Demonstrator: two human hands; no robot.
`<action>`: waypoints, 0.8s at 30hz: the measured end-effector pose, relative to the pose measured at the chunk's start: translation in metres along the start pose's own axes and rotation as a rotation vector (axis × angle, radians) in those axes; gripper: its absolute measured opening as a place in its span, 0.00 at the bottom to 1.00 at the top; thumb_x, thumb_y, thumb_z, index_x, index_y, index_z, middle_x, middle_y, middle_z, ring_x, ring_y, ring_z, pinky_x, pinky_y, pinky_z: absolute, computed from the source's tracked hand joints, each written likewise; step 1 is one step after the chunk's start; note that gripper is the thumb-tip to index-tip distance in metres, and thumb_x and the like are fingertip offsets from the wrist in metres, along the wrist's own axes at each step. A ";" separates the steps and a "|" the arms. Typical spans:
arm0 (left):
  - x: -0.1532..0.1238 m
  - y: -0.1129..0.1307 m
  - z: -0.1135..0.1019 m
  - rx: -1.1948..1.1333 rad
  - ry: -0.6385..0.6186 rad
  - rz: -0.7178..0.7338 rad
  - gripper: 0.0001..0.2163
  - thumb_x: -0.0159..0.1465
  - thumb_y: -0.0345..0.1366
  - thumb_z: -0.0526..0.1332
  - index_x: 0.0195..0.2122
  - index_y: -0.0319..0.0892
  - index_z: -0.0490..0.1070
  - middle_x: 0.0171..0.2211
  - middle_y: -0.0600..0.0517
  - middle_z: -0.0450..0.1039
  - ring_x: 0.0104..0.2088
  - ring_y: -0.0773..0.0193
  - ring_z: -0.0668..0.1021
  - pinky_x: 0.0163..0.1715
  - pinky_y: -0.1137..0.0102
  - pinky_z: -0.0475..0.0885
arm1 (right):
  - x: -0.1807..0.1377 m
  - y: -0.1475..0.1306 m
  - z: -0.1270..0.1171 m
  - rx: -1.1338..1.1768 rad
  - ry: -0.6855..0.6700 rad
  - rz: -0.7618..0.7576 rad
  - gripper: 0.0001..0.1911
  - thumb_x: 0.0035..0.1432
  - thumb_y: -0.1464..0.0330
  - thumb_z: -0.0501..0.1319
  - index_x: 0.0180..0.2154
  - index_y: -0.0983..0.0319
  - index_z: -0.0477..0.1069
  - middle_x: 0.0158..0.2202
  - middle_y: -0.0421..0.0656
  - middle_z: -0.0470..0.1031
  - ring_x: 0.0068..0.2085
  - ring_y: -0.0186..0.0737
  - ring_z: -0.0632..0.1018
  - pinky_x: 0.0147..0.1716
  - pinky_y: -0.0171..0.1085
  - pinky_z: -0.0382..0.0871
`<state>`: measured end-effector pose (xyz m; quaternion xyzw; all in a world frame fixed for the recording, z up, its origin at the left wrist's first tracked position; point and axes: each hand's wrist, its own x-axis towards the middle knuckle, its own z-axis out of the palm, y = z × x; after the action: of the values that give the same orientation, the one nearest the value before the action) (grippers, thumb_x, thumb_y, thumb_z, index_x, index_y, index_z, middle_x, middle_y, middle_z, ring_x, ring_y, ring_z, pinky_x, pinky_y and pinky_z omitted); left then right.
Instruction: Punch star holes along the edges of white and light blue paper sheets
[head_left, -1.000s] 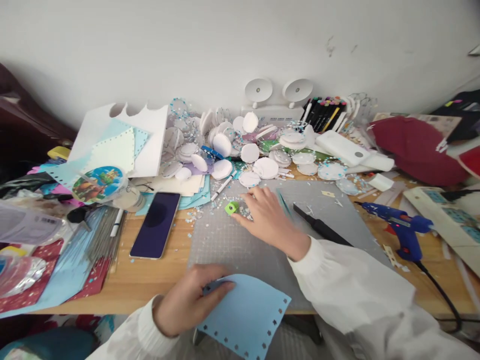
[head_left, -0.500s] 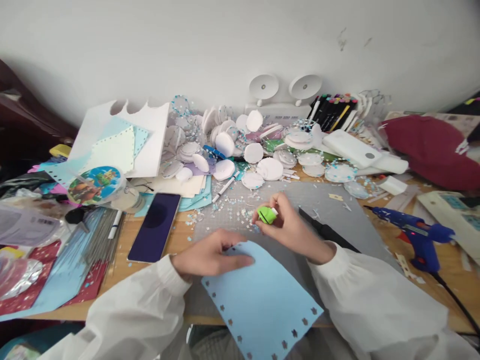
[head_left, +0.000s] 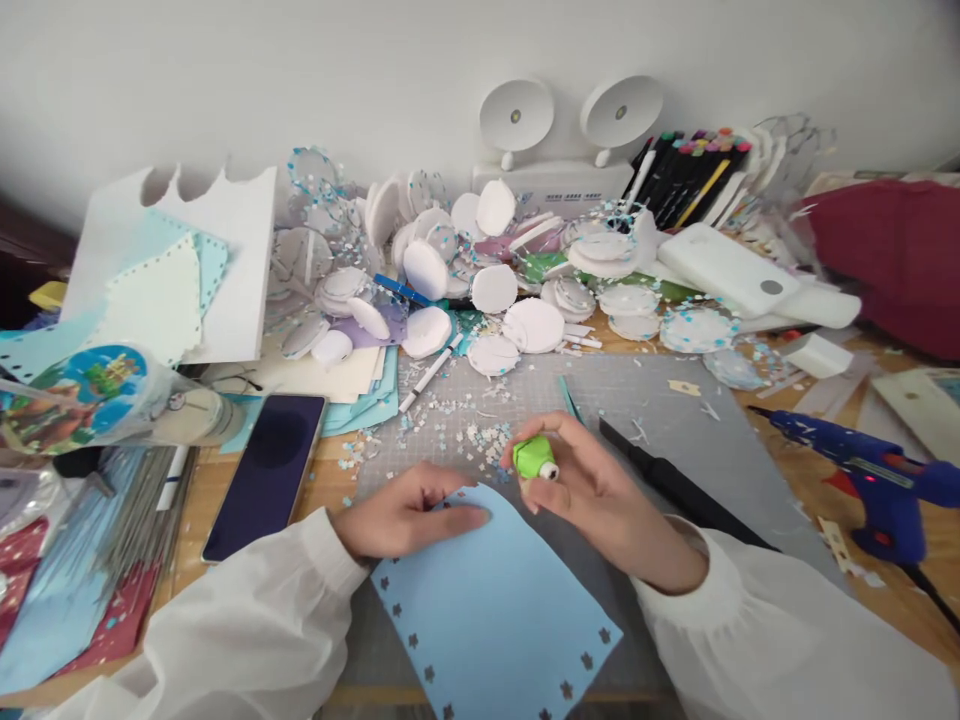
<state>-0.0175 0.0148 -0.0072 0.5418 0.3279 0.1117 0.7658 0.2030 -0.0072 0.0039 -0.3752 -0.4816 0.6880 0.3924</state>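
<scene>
My left hand (head_left: 412, 512) is closed on the upper left edge of a light blue sheet of paper (head_left: 499, 610), thumb on top. Small flower-shaped holes run along the sheet's left and lower right edges. Held in the fingers of my right hand (head_left: 592, 495) is a small bright green craft punch (head_left: 534, 458) with a white button turned towards me. It sits just above the sheet's top corner, apart from the paper. Tiny punched paper bits (head_left: 484, 440) in blue and white are scattered on the grey cutting mat (head_left: 660, 400) behind my hands.
A phone (head_left: 266, 475) lies to the left, beside a bundle of thin wires (head_left: 142, 520). On the right are a black pen-like tool (head_left: 675, 480) and a blue glue gun (head_left: 862, 470) with a lit red light. White round pieces (head_left: 532, 325) are heaped at the back.
My right hand has turned the green punch so its white button faces me, and its fingers have opened out somewhat. The view has shifted. My left hand keeps hold of the paper.
</scene>
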 end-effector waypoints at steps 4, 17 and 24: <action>0.002 0.002 0.000 0.121 -0.028 0.024 0.17 0.63 0.47 0.56 0.27 0.37 0.65 0.20 0.56 0.58 0.20 0.73 0.63 0.18 0.78 0.59 | 0.001 -0.001 -0.001 0.007 -0.015 0.029 0.14 0.59 0.62 0.60 0.46 0.56 0.60 0.40 0.43 0.72 0.32 0.32 0.72 0.35 0.37 0.69; 0.003 0.004 0.004 0.358 0.078 0.140 0.18 0.64 0.42 0.55 0.20 0.39 0.56 0.19 0.58 0.52 0.21 0.74 0.58 0.19 0.78 0.55 | 0.001 -0.004 -0.002 -0.073 0.070 -0.022 0.14 0.53 0.60 0.65 0.40 0.58 0.68 0.37 0.43 0.72 0.38 0.38 0.74 0.41 0.39 0.72; 0.004 0.004 0.006 0.408 0.128 0.107 0.17 0.63 0.42 0.55 0.20 0.38 0.59 0.19 0.57 0.54 0.21 0.73 0.60 0.19 0.78 0.56 | -0.003 -0.004 0.000 -0.334 0.126 -0.138 0.12 0.56 0.60 0.62 0.40 0.58 0.67 0.37 0.44 0.70 0.39 0.40 0.74 0.40 0.39 0.71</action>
<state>-0.0101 0.0135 -0.0037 0.6941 0.3625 0.1178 0.6107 0.2049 -0.0093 0.0087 -0.4435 -0.5882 0.5449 0.4004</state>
